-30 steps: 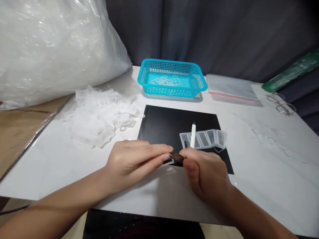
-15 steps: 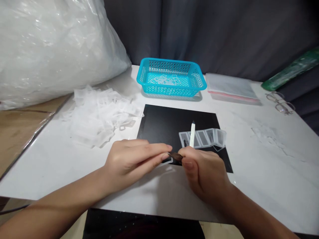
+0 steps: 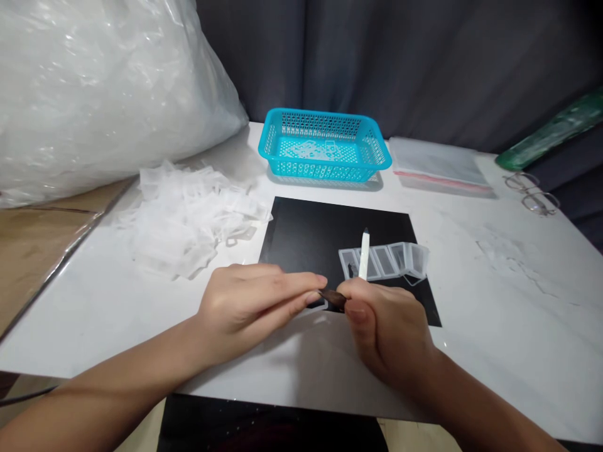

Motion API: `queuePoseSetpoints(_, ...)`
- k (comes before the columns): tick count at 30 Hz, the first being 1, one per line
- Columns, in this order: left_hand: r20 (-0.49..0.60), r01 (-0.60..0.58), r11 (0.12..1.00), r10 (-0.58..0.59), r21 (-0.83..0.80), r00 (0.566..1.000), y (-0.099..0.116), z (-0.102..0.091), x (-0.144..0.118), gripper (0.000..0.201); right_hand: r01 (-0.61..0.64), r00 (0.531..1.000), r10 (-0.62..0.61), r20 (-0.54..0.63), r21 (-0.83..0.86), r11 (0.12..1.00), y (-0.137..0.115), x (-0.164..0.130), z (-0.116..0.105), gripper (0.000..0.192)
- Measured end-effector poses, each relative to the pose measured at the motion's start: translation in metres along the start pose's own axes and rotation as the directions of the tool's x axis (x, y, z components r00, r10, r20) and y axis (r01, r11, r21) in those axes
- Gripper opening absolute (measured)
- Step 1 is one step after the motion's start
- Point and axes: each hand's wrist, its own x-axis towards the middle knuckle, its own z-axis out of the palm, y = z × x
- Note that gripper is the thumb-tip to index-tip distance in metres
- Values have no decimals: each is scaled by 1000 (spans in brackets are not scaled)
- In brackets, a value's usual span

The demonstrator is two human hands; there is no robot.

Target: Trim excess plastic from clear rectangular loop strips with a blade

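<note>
My left hand (image 3: 254,298) lies low over the front edge of a black mat (image 3: 306,232), fingers pressed together on a translucent plastic frame (image 3: 319,307), mostly hidden beneath them. My right hand (image 3: 391,320) is closed around a small tool with a dark brown tapered end (image 3: 333,299), whose point meets my left fingertips. A white stick with a dark tip (image 3: 364,254) rises behind my right hand; whether it belongs to the tool I cannot tell. Beyond it, a row of clear rectangular plastic frames (image 3: 384,262) rests on the mat.
To the left is a heap of translucent plastic pieces (image 3: 183,220), below a big plastic bag (image 3: 103,94). A blue basket (image 3: 325,171) holding a few clear pieces stands at the back. Zip bags (image 3: 440,166), glasses (image 3: 532,194) and a green bottle (image 3: 551,132) are on the right.
Almost nothing differs. Both hands keep the same grip and place, with only a slight shift of the whole view.
</note>
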Motion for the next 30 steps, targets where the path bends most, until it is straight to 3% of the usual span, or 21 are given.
queuePoseSetpoints(17, 43, -21, 1000, 20, 23, 999, 2, -5, -2, 17, 33, 999, -33, -43, -5, 999, -2, 2, 0, 57)
queuePoseSetpoints(30, 11, -21, 998, 20, 53, 1000, 3, -5, -1, 13, 7, 998, -7, -62, 8, 1000, 1, 0, -2, 52)
